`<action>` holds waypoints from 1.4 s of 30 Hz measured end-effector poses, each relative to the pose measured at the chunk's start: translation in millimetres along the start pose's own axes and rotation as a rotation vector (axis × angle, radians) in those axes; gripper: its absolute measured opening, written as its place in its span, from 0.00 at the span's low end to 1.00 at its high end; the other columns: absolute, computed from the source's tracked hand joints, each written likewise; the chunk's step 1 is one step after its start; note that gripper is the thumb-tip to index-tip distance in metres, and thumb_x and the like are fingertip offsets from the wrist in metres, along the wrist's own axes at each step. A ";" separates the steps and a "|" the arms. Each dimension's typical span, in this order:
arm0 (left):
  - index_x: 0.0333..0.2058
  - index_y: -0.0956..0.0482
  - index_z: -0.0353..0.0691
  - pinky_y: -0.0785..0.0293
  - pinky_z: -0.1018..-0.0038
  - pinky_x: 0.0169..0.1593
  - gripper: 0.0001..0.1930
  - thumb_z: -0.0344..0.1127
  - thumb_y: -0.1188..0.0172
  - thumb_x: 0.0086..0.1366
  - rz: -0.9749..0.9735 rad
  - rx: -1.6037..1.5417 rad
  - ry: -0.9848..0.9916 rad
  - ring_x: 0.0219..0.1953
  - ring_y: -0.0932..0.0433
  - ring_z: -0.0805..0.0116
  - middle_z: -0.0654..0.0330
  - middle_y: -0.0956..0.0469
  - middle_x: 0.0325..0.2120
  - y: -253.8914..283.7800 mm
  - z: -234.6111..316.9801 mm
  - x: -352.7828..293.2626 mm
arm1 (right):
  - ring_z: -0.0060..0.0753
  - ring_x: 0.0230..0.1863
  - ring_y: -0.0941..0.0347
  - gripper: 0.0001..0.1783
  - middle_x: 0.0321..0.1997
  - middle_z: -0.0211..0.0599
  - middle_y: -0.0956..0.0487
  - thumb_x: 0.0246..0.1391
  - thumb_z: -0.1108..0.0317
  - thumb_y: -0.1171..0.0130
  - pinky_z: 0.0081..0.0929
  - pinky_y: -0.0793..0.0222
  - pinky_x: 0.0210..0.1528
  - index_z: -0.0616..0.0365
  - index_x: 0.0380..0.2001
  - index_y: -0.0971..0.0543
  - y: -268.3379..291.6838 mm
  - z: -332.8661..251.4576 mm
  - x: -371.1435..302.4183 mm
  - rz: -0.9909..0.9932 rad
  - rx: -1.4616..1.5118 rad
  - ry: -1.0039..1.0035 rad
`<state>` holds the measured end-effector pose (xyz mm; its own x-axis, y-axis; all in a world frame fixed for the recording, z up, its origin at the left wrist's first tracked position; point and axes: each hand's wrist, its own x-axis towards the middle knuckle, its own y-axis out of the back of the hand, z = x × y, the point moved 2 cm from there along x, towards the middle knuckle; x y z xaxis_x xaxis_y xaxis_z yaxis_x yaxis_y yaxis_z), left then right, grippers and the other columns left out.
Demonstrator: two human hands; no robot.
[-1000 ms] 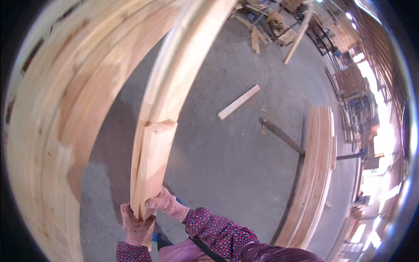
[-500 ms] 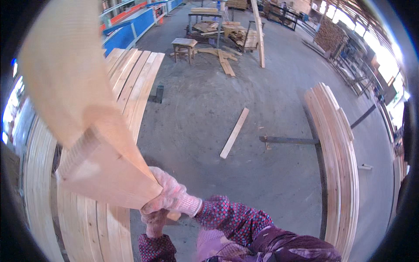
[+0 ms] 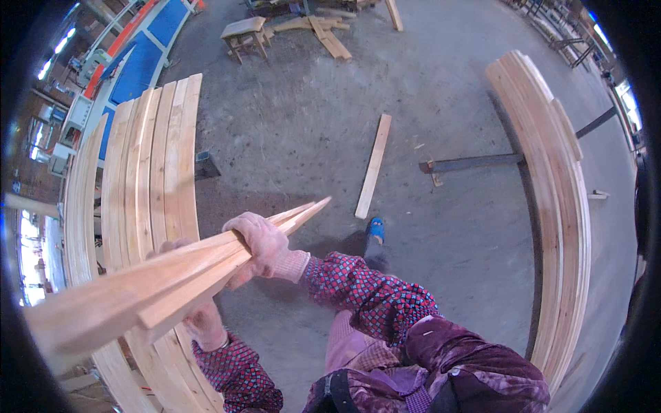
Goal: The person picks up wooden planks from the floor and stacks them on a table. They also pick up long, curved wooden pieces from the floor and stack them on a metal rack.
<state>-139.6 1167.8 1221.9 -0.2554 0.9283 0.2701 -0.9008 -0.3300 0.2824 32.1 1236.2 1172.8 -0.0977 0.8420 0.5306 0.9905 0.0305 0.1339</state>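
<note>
My right hand (image 3: 260, 246), in a pale pink knit glove, wraps around the middle of a bundle of long pale wooden boards (image 3: 186, 272). My left hand (image 3: 204, 322), gloved too, holds the same boards from below, nearer their close end; some of its fingertips show over the far edge, the rest is hidden by the wood. The boards slant from the lower left, close to me, toward the floor ahead. They lie over a row of planks (image 3: 162, 165) on the left.
A stack of long boards (image 3: 544, 186) runs along the right, on a dark metal bar (image 3: 475, 163). One loose board (image 3: 374, 165) lies on the concrete floor. Farther off are a small wooden stool (image 3: 244, 31), scattered planks (image 3: 329, 36) and a blue-and-orange machine (image 3: 138, 76). My blue shoe (image 3: 375, 229) is ahead.
The boards have swung down from a steep, raised position to a low slant across the left planks. My hands have moved apart along them. The view has tilted farther down.
</note>
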 end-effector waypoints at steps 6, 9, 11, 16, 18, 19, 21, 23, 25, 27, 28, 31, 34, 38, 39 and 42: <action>0.54 0.42 0.30 0.39 0.63 0.57 0.41 0.61 0.50 0.54 0.083 -0.037 0.109 0.55 0.37 0.59 0.49 0.36 0.50 -100.7 -48.1 11.8 | 0.43 0.46 0.33 0.37 0.44 0.39 0.29 0.24 0.52 0.31 0.36 0.37 0.51 0.54 0.43 0.31 15.6 74.7 14.7 -0.157 0.102 -0.155; 0.50 0.37 0.26 0.37 0.65 0.55 0.35 0.52 0.45 0.53 0.211 -0.140 0.233 0.54 0.36 0.59 0.48 0.35 0.50 -117.2 -71.6 6.1 | 0.44 0.46 0.32 0.35 0.42 0.41 0.28 0.28 0.53 0.37 0.36 0.36 0.50 0.55 0.43 0.31 31.6 89.1 23.3 -0.148 0.124 -0.105; 0.51 0.37 0.28 0.36 0.63 0.54 0.32 0.45 0.42 0.54 0.129 0.266 0.122 0.53 0.35 0.58 0.49 0.34 0.50 -116.8 -69.1 14.2 | 0.46 0.48 0.32 0.39 0.43 0.43 0.28 0.27 0.50 0.36 0.38 0.38 0.53 0.57 0.46 0.32 42.1 97.8 25.8 -0.188 0.082 -0.084; 0.59 0.44 0.34 0.37 0.62 0.58 0.28 0.39 0.49 0.63 -0.167 2.478 -0.569 0.58 0.39 0.52 0.53 0.41 0.58 -109.1 -68.3 66.2 | 0.49 0.55 0.35 0.43 0.52 0.48 0.31 0.38 0.44 0.35 0.40 0.40 0.58 0.60 0.53 0.36 75.0 204.6 -9.4 -0.079 0.152 -0.504; 0.58 0.43 0.34 0.37 0.62 0.58 0.28 0.39 0.48 0.63 -0.069 1.848 -0.302 0.58 0.38 0.52 0.53 0.40 0.58 -100.4 -81.9 78.4 | 0.47 0.56 0.36 0.43 0.54 0.50 0.32 0.39 0.47 0.34 0.36 0.40 0.58 0.62 0.54 0.36 93.7 280.5 -56.4 -0.014 0.030 -1.004; 0.58 0.43 0.34 0.37 0.62 0.57 0.28 0.39 0.48 0.63 0.066 1.540 -0.160 0.57 0.38 0.52 0.52 0.40 0.58 -96.0 -90.3 81.0 | 0.46 0.58 0.37 0.45 0.55 0.51 0.32 0.38 0.48 0.34 0.33 0.40 0.59 0.64 0.55 0.37 106.6 323.9 -80.9 0.090 -0.052 -1.144; 0.58 0.42 0.34 0.37 0.62 0.57 0.27 0.38 0.48 0.62 0.035 1.426 -0.110 0.57 0.38 0.53 0.52 0.40 0.57 -94.9 -111.6 81.4 | 0.51 0.55 0.34 0.40 0.54 0.55 0.31 0.41 0.52 0.36 0.35 0.38 0.56 0.67 0.53 0.35 134.1 394.1 -149.2 0.285 -0.139 -1.501; 0.57 0.41 0.34 0.37 0.61 0.57 0.27 0.38 0.48 0.62 0.043 1.423 -0.062 0.57 0.38 0.53 0.51 0.39 0.57 -93.1 -129.5 80.8 | 0.56 0.53 0.34 0.41 0.50 0.58 0.30 0.37 0.49 0.36 0.38 0.38 0.55 0.64 0.51 0.34 147.8 452.5 -214.7 0.269 -0.369 -1.735; 0.57 0.41 0.34 0.37 0.61 0.57 0.26 0.38 0.48 0.62 0.042 1.433 -0.043 0.56 0.37 0.53 0.51 0.39 0.56 -92.0 -143.4 82.3 | 0.55 0.52 0.33 0.39 0.49 0.58 0.30 0.37 0.48 0.36 0.40 0.38 0.54 0.66 0.47 0.33 150.5 495.5 -269.9 0.166 -0.539 -1.875; 0.56 0.40 0.34 0.37 0.61 0.57 0.26 0.38 0.48 0.62 0.038 1.453 -0.022 0.56 0.37 0.53 0.51 0.38 0.56 -90.7 -154.0 84.2 | 0.54 0.55 0.36 0.42 0.52 0.59 0.33 0.34 0.49 0.34 0.40 0.39 0.56 0.67 0.48 0.36 143.1 532.9 -310.5 0.206 -0.550 -1.992; 0.56 0.40 0.34 0.37 0.61 0.57 0.26 0.37 0.48 0.62 0.030 1.463 -0.011 0.56 0.37 0.53 0.50 0.38 0.55 -90.2 -158.2 85.5 | 0.56 0.55 0.37 0.45 0.53 0.58 0.34 0.32 0.48 0.33 0.39 0.39 0.55 0.65 0.50 0.38 138.0 549.6 -324.8 0.297 -0.550 -2.018; 0.55 0.39 0.34 0.37 0.61 0.57 0.25 0.37 0.47 0.61 0.012 1.501 0.014 0.56 0.36 0.53 0.50 0.37 0.55 -88.5 -167.0 87.6 | 0.55 0.54 0.36 0.47 0.52 0.56 0.34 0.30 0.48 0.31 0.42 0.38 0.54 0.66 0.49 0.39 116.2 578.9 -349.5 0.227 -0.721 -2.091; 0.55 0.38 0.34 0.37 0.61 0.57 0.24 0.37 0.47 0.61 -0.004 1.514 0.034 0.55 0.36 0.53 0.49 0.36 0.54 -86.7 -169.4 88.3 | 0.55 0.53 0.35 0.42 0.50 0.57 0.32 0.33 0.50 0.34 0.39 0.36 0.55 0.66 0.48 0.34 115.2 594.9 -348.3 0.147 -0.805 -2.054; 0.54 0.37 0.34 0.37 0.61 0.57 0.24 0.36 0.47 0.61 0.058 1.448 0.061 0.55 0.35 0.53 0.48 0.36 0.53 -77.9 -163.3 87.3 | 0.56 0.48 0.30 0.24 0.46 0.59 0.27 0.40 0.56 0.44 0.39 0.32 0.51 0.63 0.37 0.21 130.6 581.7 -312.6 -0.377 -0.628 -1.812; 0.53 0.37 0.34 0.37 0.61 0.57 0.23 0.36 0.47 0.61 0.079 1.422 0.073 0.54 0.35 0.53 0.48 0.35 0.53 -74.3 -160.8 86.2 | 0.52 0.48 0.29 0.25 0.46 0.58 0.27 0.38 0.56 0.41 0.39 0.32 0.50 0.64 0.37 0.22 135.9 564.3 -301.6 -0.335 -0.573 -1.817; 0.53 0.36 0.34 0.37 0.61 0.56 0.23 0.35 0.47 0.60 0.148 1.329 0.115 0.54 0.35 0.53 0.47 0.35 0.52 -61.5 -151.7 86.0 | 0.53 0.46 0.28 0.30 0.45 0.58 0.27 0.35 0.59 0.37 0.38 0.32 0.50 0.71 0.41 0.29 161.9 505.1 -263.0 0.055 -0.368 -1.985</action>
<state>-159.5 1293.9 1088.2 -0.4073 0.8572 0.3152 0.1421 -0.2815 0.9490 267.0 1291.8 632.2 0.4015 0.1564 -0.9024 0.9000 0.1153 0.4205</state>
